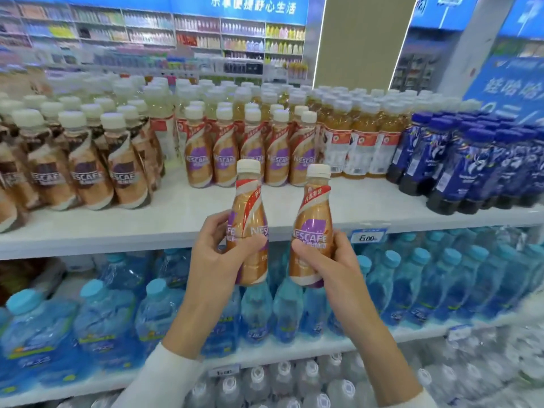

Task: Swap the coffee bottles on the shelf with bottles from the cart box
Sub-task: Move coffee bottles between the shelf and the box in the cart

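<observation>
Two coffee bottles are in the air in front of the shelf (117,231), one in each hand. The left bottle (248,213) and the right bottle (313,219) both stand nearly upright, long axis from 6 to 12 o'clock, cream caps on top. They are close together but do not touch.

The left hand (217,254) has its fingers and thumb curled around the lower half of its bottle. The right hand (329,260) grips its bottle in the same way.

The row of coffee bottles (253,148) with the same label stands on the shelf at 12 o'clock from the hands, behind a bare strip of the board. Both hands look equally near to it. The left bottle is below the middle of the row, the right bottle below its right end. I judge that a placing move would go straight forward, keeping each bottle upright.

The cart box is not in view, so I cannot tell whether these two bottles belong to the shelf or to the box.

Darker coffee bottles (85,169) stand at 10 o'clock, blue bottles (471,166) at 2 o'clock, water bottles (412,284) at 6 o'clock on the lower shelf. A price tag (368,237) sits on the shelf edge just right of the right hand.
</observation>
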### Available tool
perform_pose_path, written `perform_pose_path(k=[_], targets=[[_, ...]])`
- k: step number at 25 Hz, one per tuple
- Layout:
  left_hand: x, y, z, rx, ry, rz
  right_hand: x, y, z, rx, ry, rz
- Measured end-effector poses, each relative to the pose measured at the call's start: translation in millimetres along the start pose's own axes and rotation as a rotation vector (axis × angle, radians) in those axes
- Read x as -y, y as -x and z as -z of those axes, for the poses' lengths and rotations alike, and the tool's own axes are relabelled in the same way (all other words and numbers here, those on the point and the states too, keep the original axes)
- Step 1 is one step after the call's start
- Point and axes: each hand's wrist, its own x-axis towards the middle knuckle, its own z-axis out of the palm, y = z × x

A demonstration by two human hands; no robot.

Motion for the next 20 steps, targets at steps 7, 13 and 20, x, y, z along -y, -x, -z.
perform_pose_path(k=[7,13,20], targets=[[-12.8,-81.1,-38.6,-0.043,-0.161,-0.191,30.4,-103.8,4.4,0.062,0.177,0.138],[12.8,-103.2,-51.9,-0.058,-0.253,-0.203,17.1,-143.5,18.0,0.177,0.204,0.137],[19.4,-94.6,-47.9,0.006,-0.315,-0.139,12.2,-140.4,27.1,0.087,0.377,0.223]])
